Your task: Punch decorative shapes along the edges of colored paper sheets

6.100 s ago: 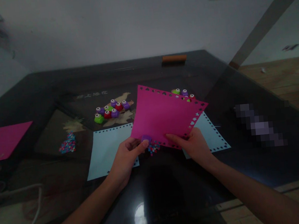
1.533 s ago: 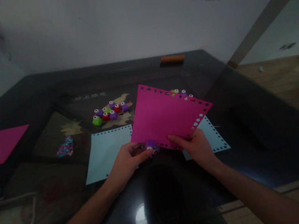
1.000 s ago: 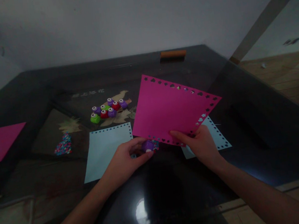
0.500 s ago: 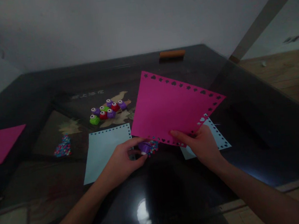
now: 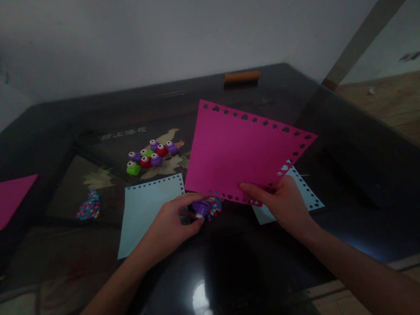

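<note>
My right hand pinches a sheet of pink paper near its lower right edge and keeps it tilted above the table. Small star, heart and flower-like holes run along three of the sheet's edges. My left hand is closed around a purple craft punch at the sheet's lower left edge. Whether the paper sits in the punch's slot I cannot tell. Beside the punch lies a small pile of coloured paper cutouts. A pale blue sheet with punched edges is partly under my left hand.
Several purple, green and red punches stand in a cluster behind the pale blue sheet. Another cutout pile and a pink sheet are at left. A second pale blue sheet lies under my right hand. An orange-brown roll rests by the wall.
The purple punch has turned slightly and shifted a little left within my left hand's fingers. The pink sheet and my right hand have stayed nearly still.
</note>
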Available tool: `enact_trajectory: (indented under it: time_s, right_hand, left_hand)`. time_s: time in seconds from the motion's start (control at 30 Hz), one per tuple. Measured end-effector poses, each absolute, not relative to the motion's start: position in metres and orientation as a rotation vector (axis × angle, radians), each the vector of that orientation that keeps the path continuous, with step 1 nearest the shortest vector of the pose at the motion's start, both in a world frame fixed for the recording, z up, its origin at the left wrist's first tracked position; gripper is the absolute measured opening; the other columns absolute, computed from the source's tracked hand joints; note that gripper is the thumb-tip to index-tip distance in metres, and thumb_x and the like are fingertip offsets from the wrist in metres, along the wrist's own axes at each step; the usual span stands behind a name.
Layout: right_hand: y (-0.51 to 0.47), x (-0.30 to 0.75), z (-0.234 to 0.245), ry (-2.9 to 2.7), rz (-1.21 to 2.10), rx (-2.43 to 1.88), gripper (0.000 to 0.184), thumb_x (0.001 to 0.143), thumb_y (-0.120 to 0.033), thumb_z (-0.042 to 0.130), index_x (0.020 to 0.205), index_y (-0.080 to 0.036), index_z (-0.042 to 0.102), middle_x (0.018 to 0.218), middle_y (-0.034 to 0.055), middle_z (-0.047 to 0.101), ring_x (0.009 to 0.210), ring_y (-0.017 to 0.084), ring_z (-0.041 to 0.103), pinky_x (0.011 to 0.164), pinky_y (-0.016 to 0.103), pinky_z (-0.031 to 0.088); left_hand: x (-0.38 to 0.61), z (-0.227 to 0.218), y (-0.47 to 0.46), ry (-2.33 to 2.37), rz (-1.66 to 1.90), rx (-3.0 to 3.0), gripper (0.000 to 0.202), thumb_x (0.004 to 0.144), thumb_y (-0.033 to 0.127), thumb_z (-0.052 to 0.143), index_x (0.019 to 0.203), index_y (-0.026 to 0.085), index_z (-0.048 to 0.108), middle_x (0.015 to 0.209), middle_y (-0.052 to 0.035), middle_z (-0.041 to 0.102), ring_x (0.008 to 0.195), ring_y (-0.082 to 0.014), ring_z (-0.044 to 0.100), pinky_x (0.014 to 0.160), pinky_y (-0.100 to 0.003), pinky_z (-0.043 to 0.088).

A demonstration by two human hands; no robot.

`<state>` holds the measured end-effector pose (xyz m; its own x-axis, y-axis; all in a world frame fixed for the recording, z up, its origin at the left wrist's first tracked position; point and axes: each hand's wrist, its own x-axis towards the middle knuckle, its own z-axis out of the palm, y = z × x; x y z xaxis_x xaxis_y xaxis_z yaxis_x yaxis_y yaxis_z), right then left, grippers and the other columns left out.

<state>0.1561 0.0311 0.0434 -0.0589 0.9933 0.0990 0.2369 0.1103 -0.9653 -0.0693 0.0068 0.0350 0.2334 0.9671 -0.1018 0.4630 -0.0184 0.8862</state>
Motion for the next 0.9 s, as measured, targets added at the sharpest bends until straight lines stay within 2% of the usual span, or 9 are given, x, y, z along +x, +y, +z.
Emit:
enact_trajectory:
  time_s: [0.17,0.3,0.4,0.53,0.73,0.9]
  right_hand:
    - [0.033,0.158,0.037,-1.447,1.055,-1.251,0.015,0.078,-0.038,0.066,0.083,-0.026,0.074,0.084,0.0002,0.075,0.080,0.019,0.068,0.075,0.035,0.054]
    - [0.035,0.159,0.034,-1.446,0.994,-1.281,0.025,0.084,-0.043,0.057,0.078,-0.024,0.072,0.079,0.0002,0.073,0.078,0.019,0.066,0.068,0.032,0.052]
    - [0.036,0.159,0.034,-1.451,0.976,-1.319,0.028,0.085,-0.044,0.056,0.076,-0.022,0.071,0.075,0.0016,0.072,0.074,0.020,0.065,0.065,0.032,0.051]
    - [0.039,0.159,0.033,-1.402,1.026,-1.272,0.020,0.080,-0.039,0.062,0.085,-0.022,0.072,0.086,0.0033,0.075,0.079,0.020,0.068,0.072,0.035,0.054]
    - [0.044,0.162,0.024,-1.321,1.082,-1.200,0.026,0.077,-0.034,0.067,0.099,-0.019,0.067,0.098,0.0071,0.073,0.088,0.023,0.068,0.081,0.042,0.054]
    - [0.048,0.164,0.018,-1.264,1.118,-1.192,0.029,0.081,-0.041,0.063,0.102,-0.021,0.065,0.099,0.0074,0.072,0.086,0.022,0.068,0.078,0.040,0.055]
  left_hand:
    - [-0.071,0.033,0.008,1.353,0.792,1.546,0.037,0.067,0.017,0.065,0.103,0.023,0.072,0.109,-0.0066,0.068,0.095,-0.0240,0.064,0.079,-0.035,0.057]
    - [-0.072,0.032,0.010,1.347,0.833,1.449,0.035,0.068,0.021,0.067,0.103,0.021,0.070,0.111,-0.0073,0.067,0.097,-0.0244,0.064,0.082,-0.036,0.056]
    - [-0.072,0.032,0.012,1.316,0.850,1.349,0.037,0.068,0.025,0.069,0.105,0.019,0.067,0.106,-0.0077,0.070,0.097,-0.0256,0.065,0.085,-0.039,0.054]
    - [-0.071,0.034,0.014,1.241,0.833,1.276,0.038,0.070,0.029,0.069,0.105,0.017,0.065,0.099,-0.0077,0.073,0.095,-0.0265,0.066,0.088,-0.042,0.051]
    - [-0.068,0.034,0.014,1.283,0.902,1.195,0.034,0.077,0.034,0.060,0.107,0.019,0.066,0.104,-0.0064,0.070,0.083,-0.0208,0.065,0.069,-0.031,0.053]
    - [-0.068,0.030,0.014,1.263,0.971,1.104,0.037,0.080,0.040,0.059,0.109,0.018,0.067,0.097,-0.0070,0.069,0.079,-0.0185,0.062,0.065,-0.027,0.049]
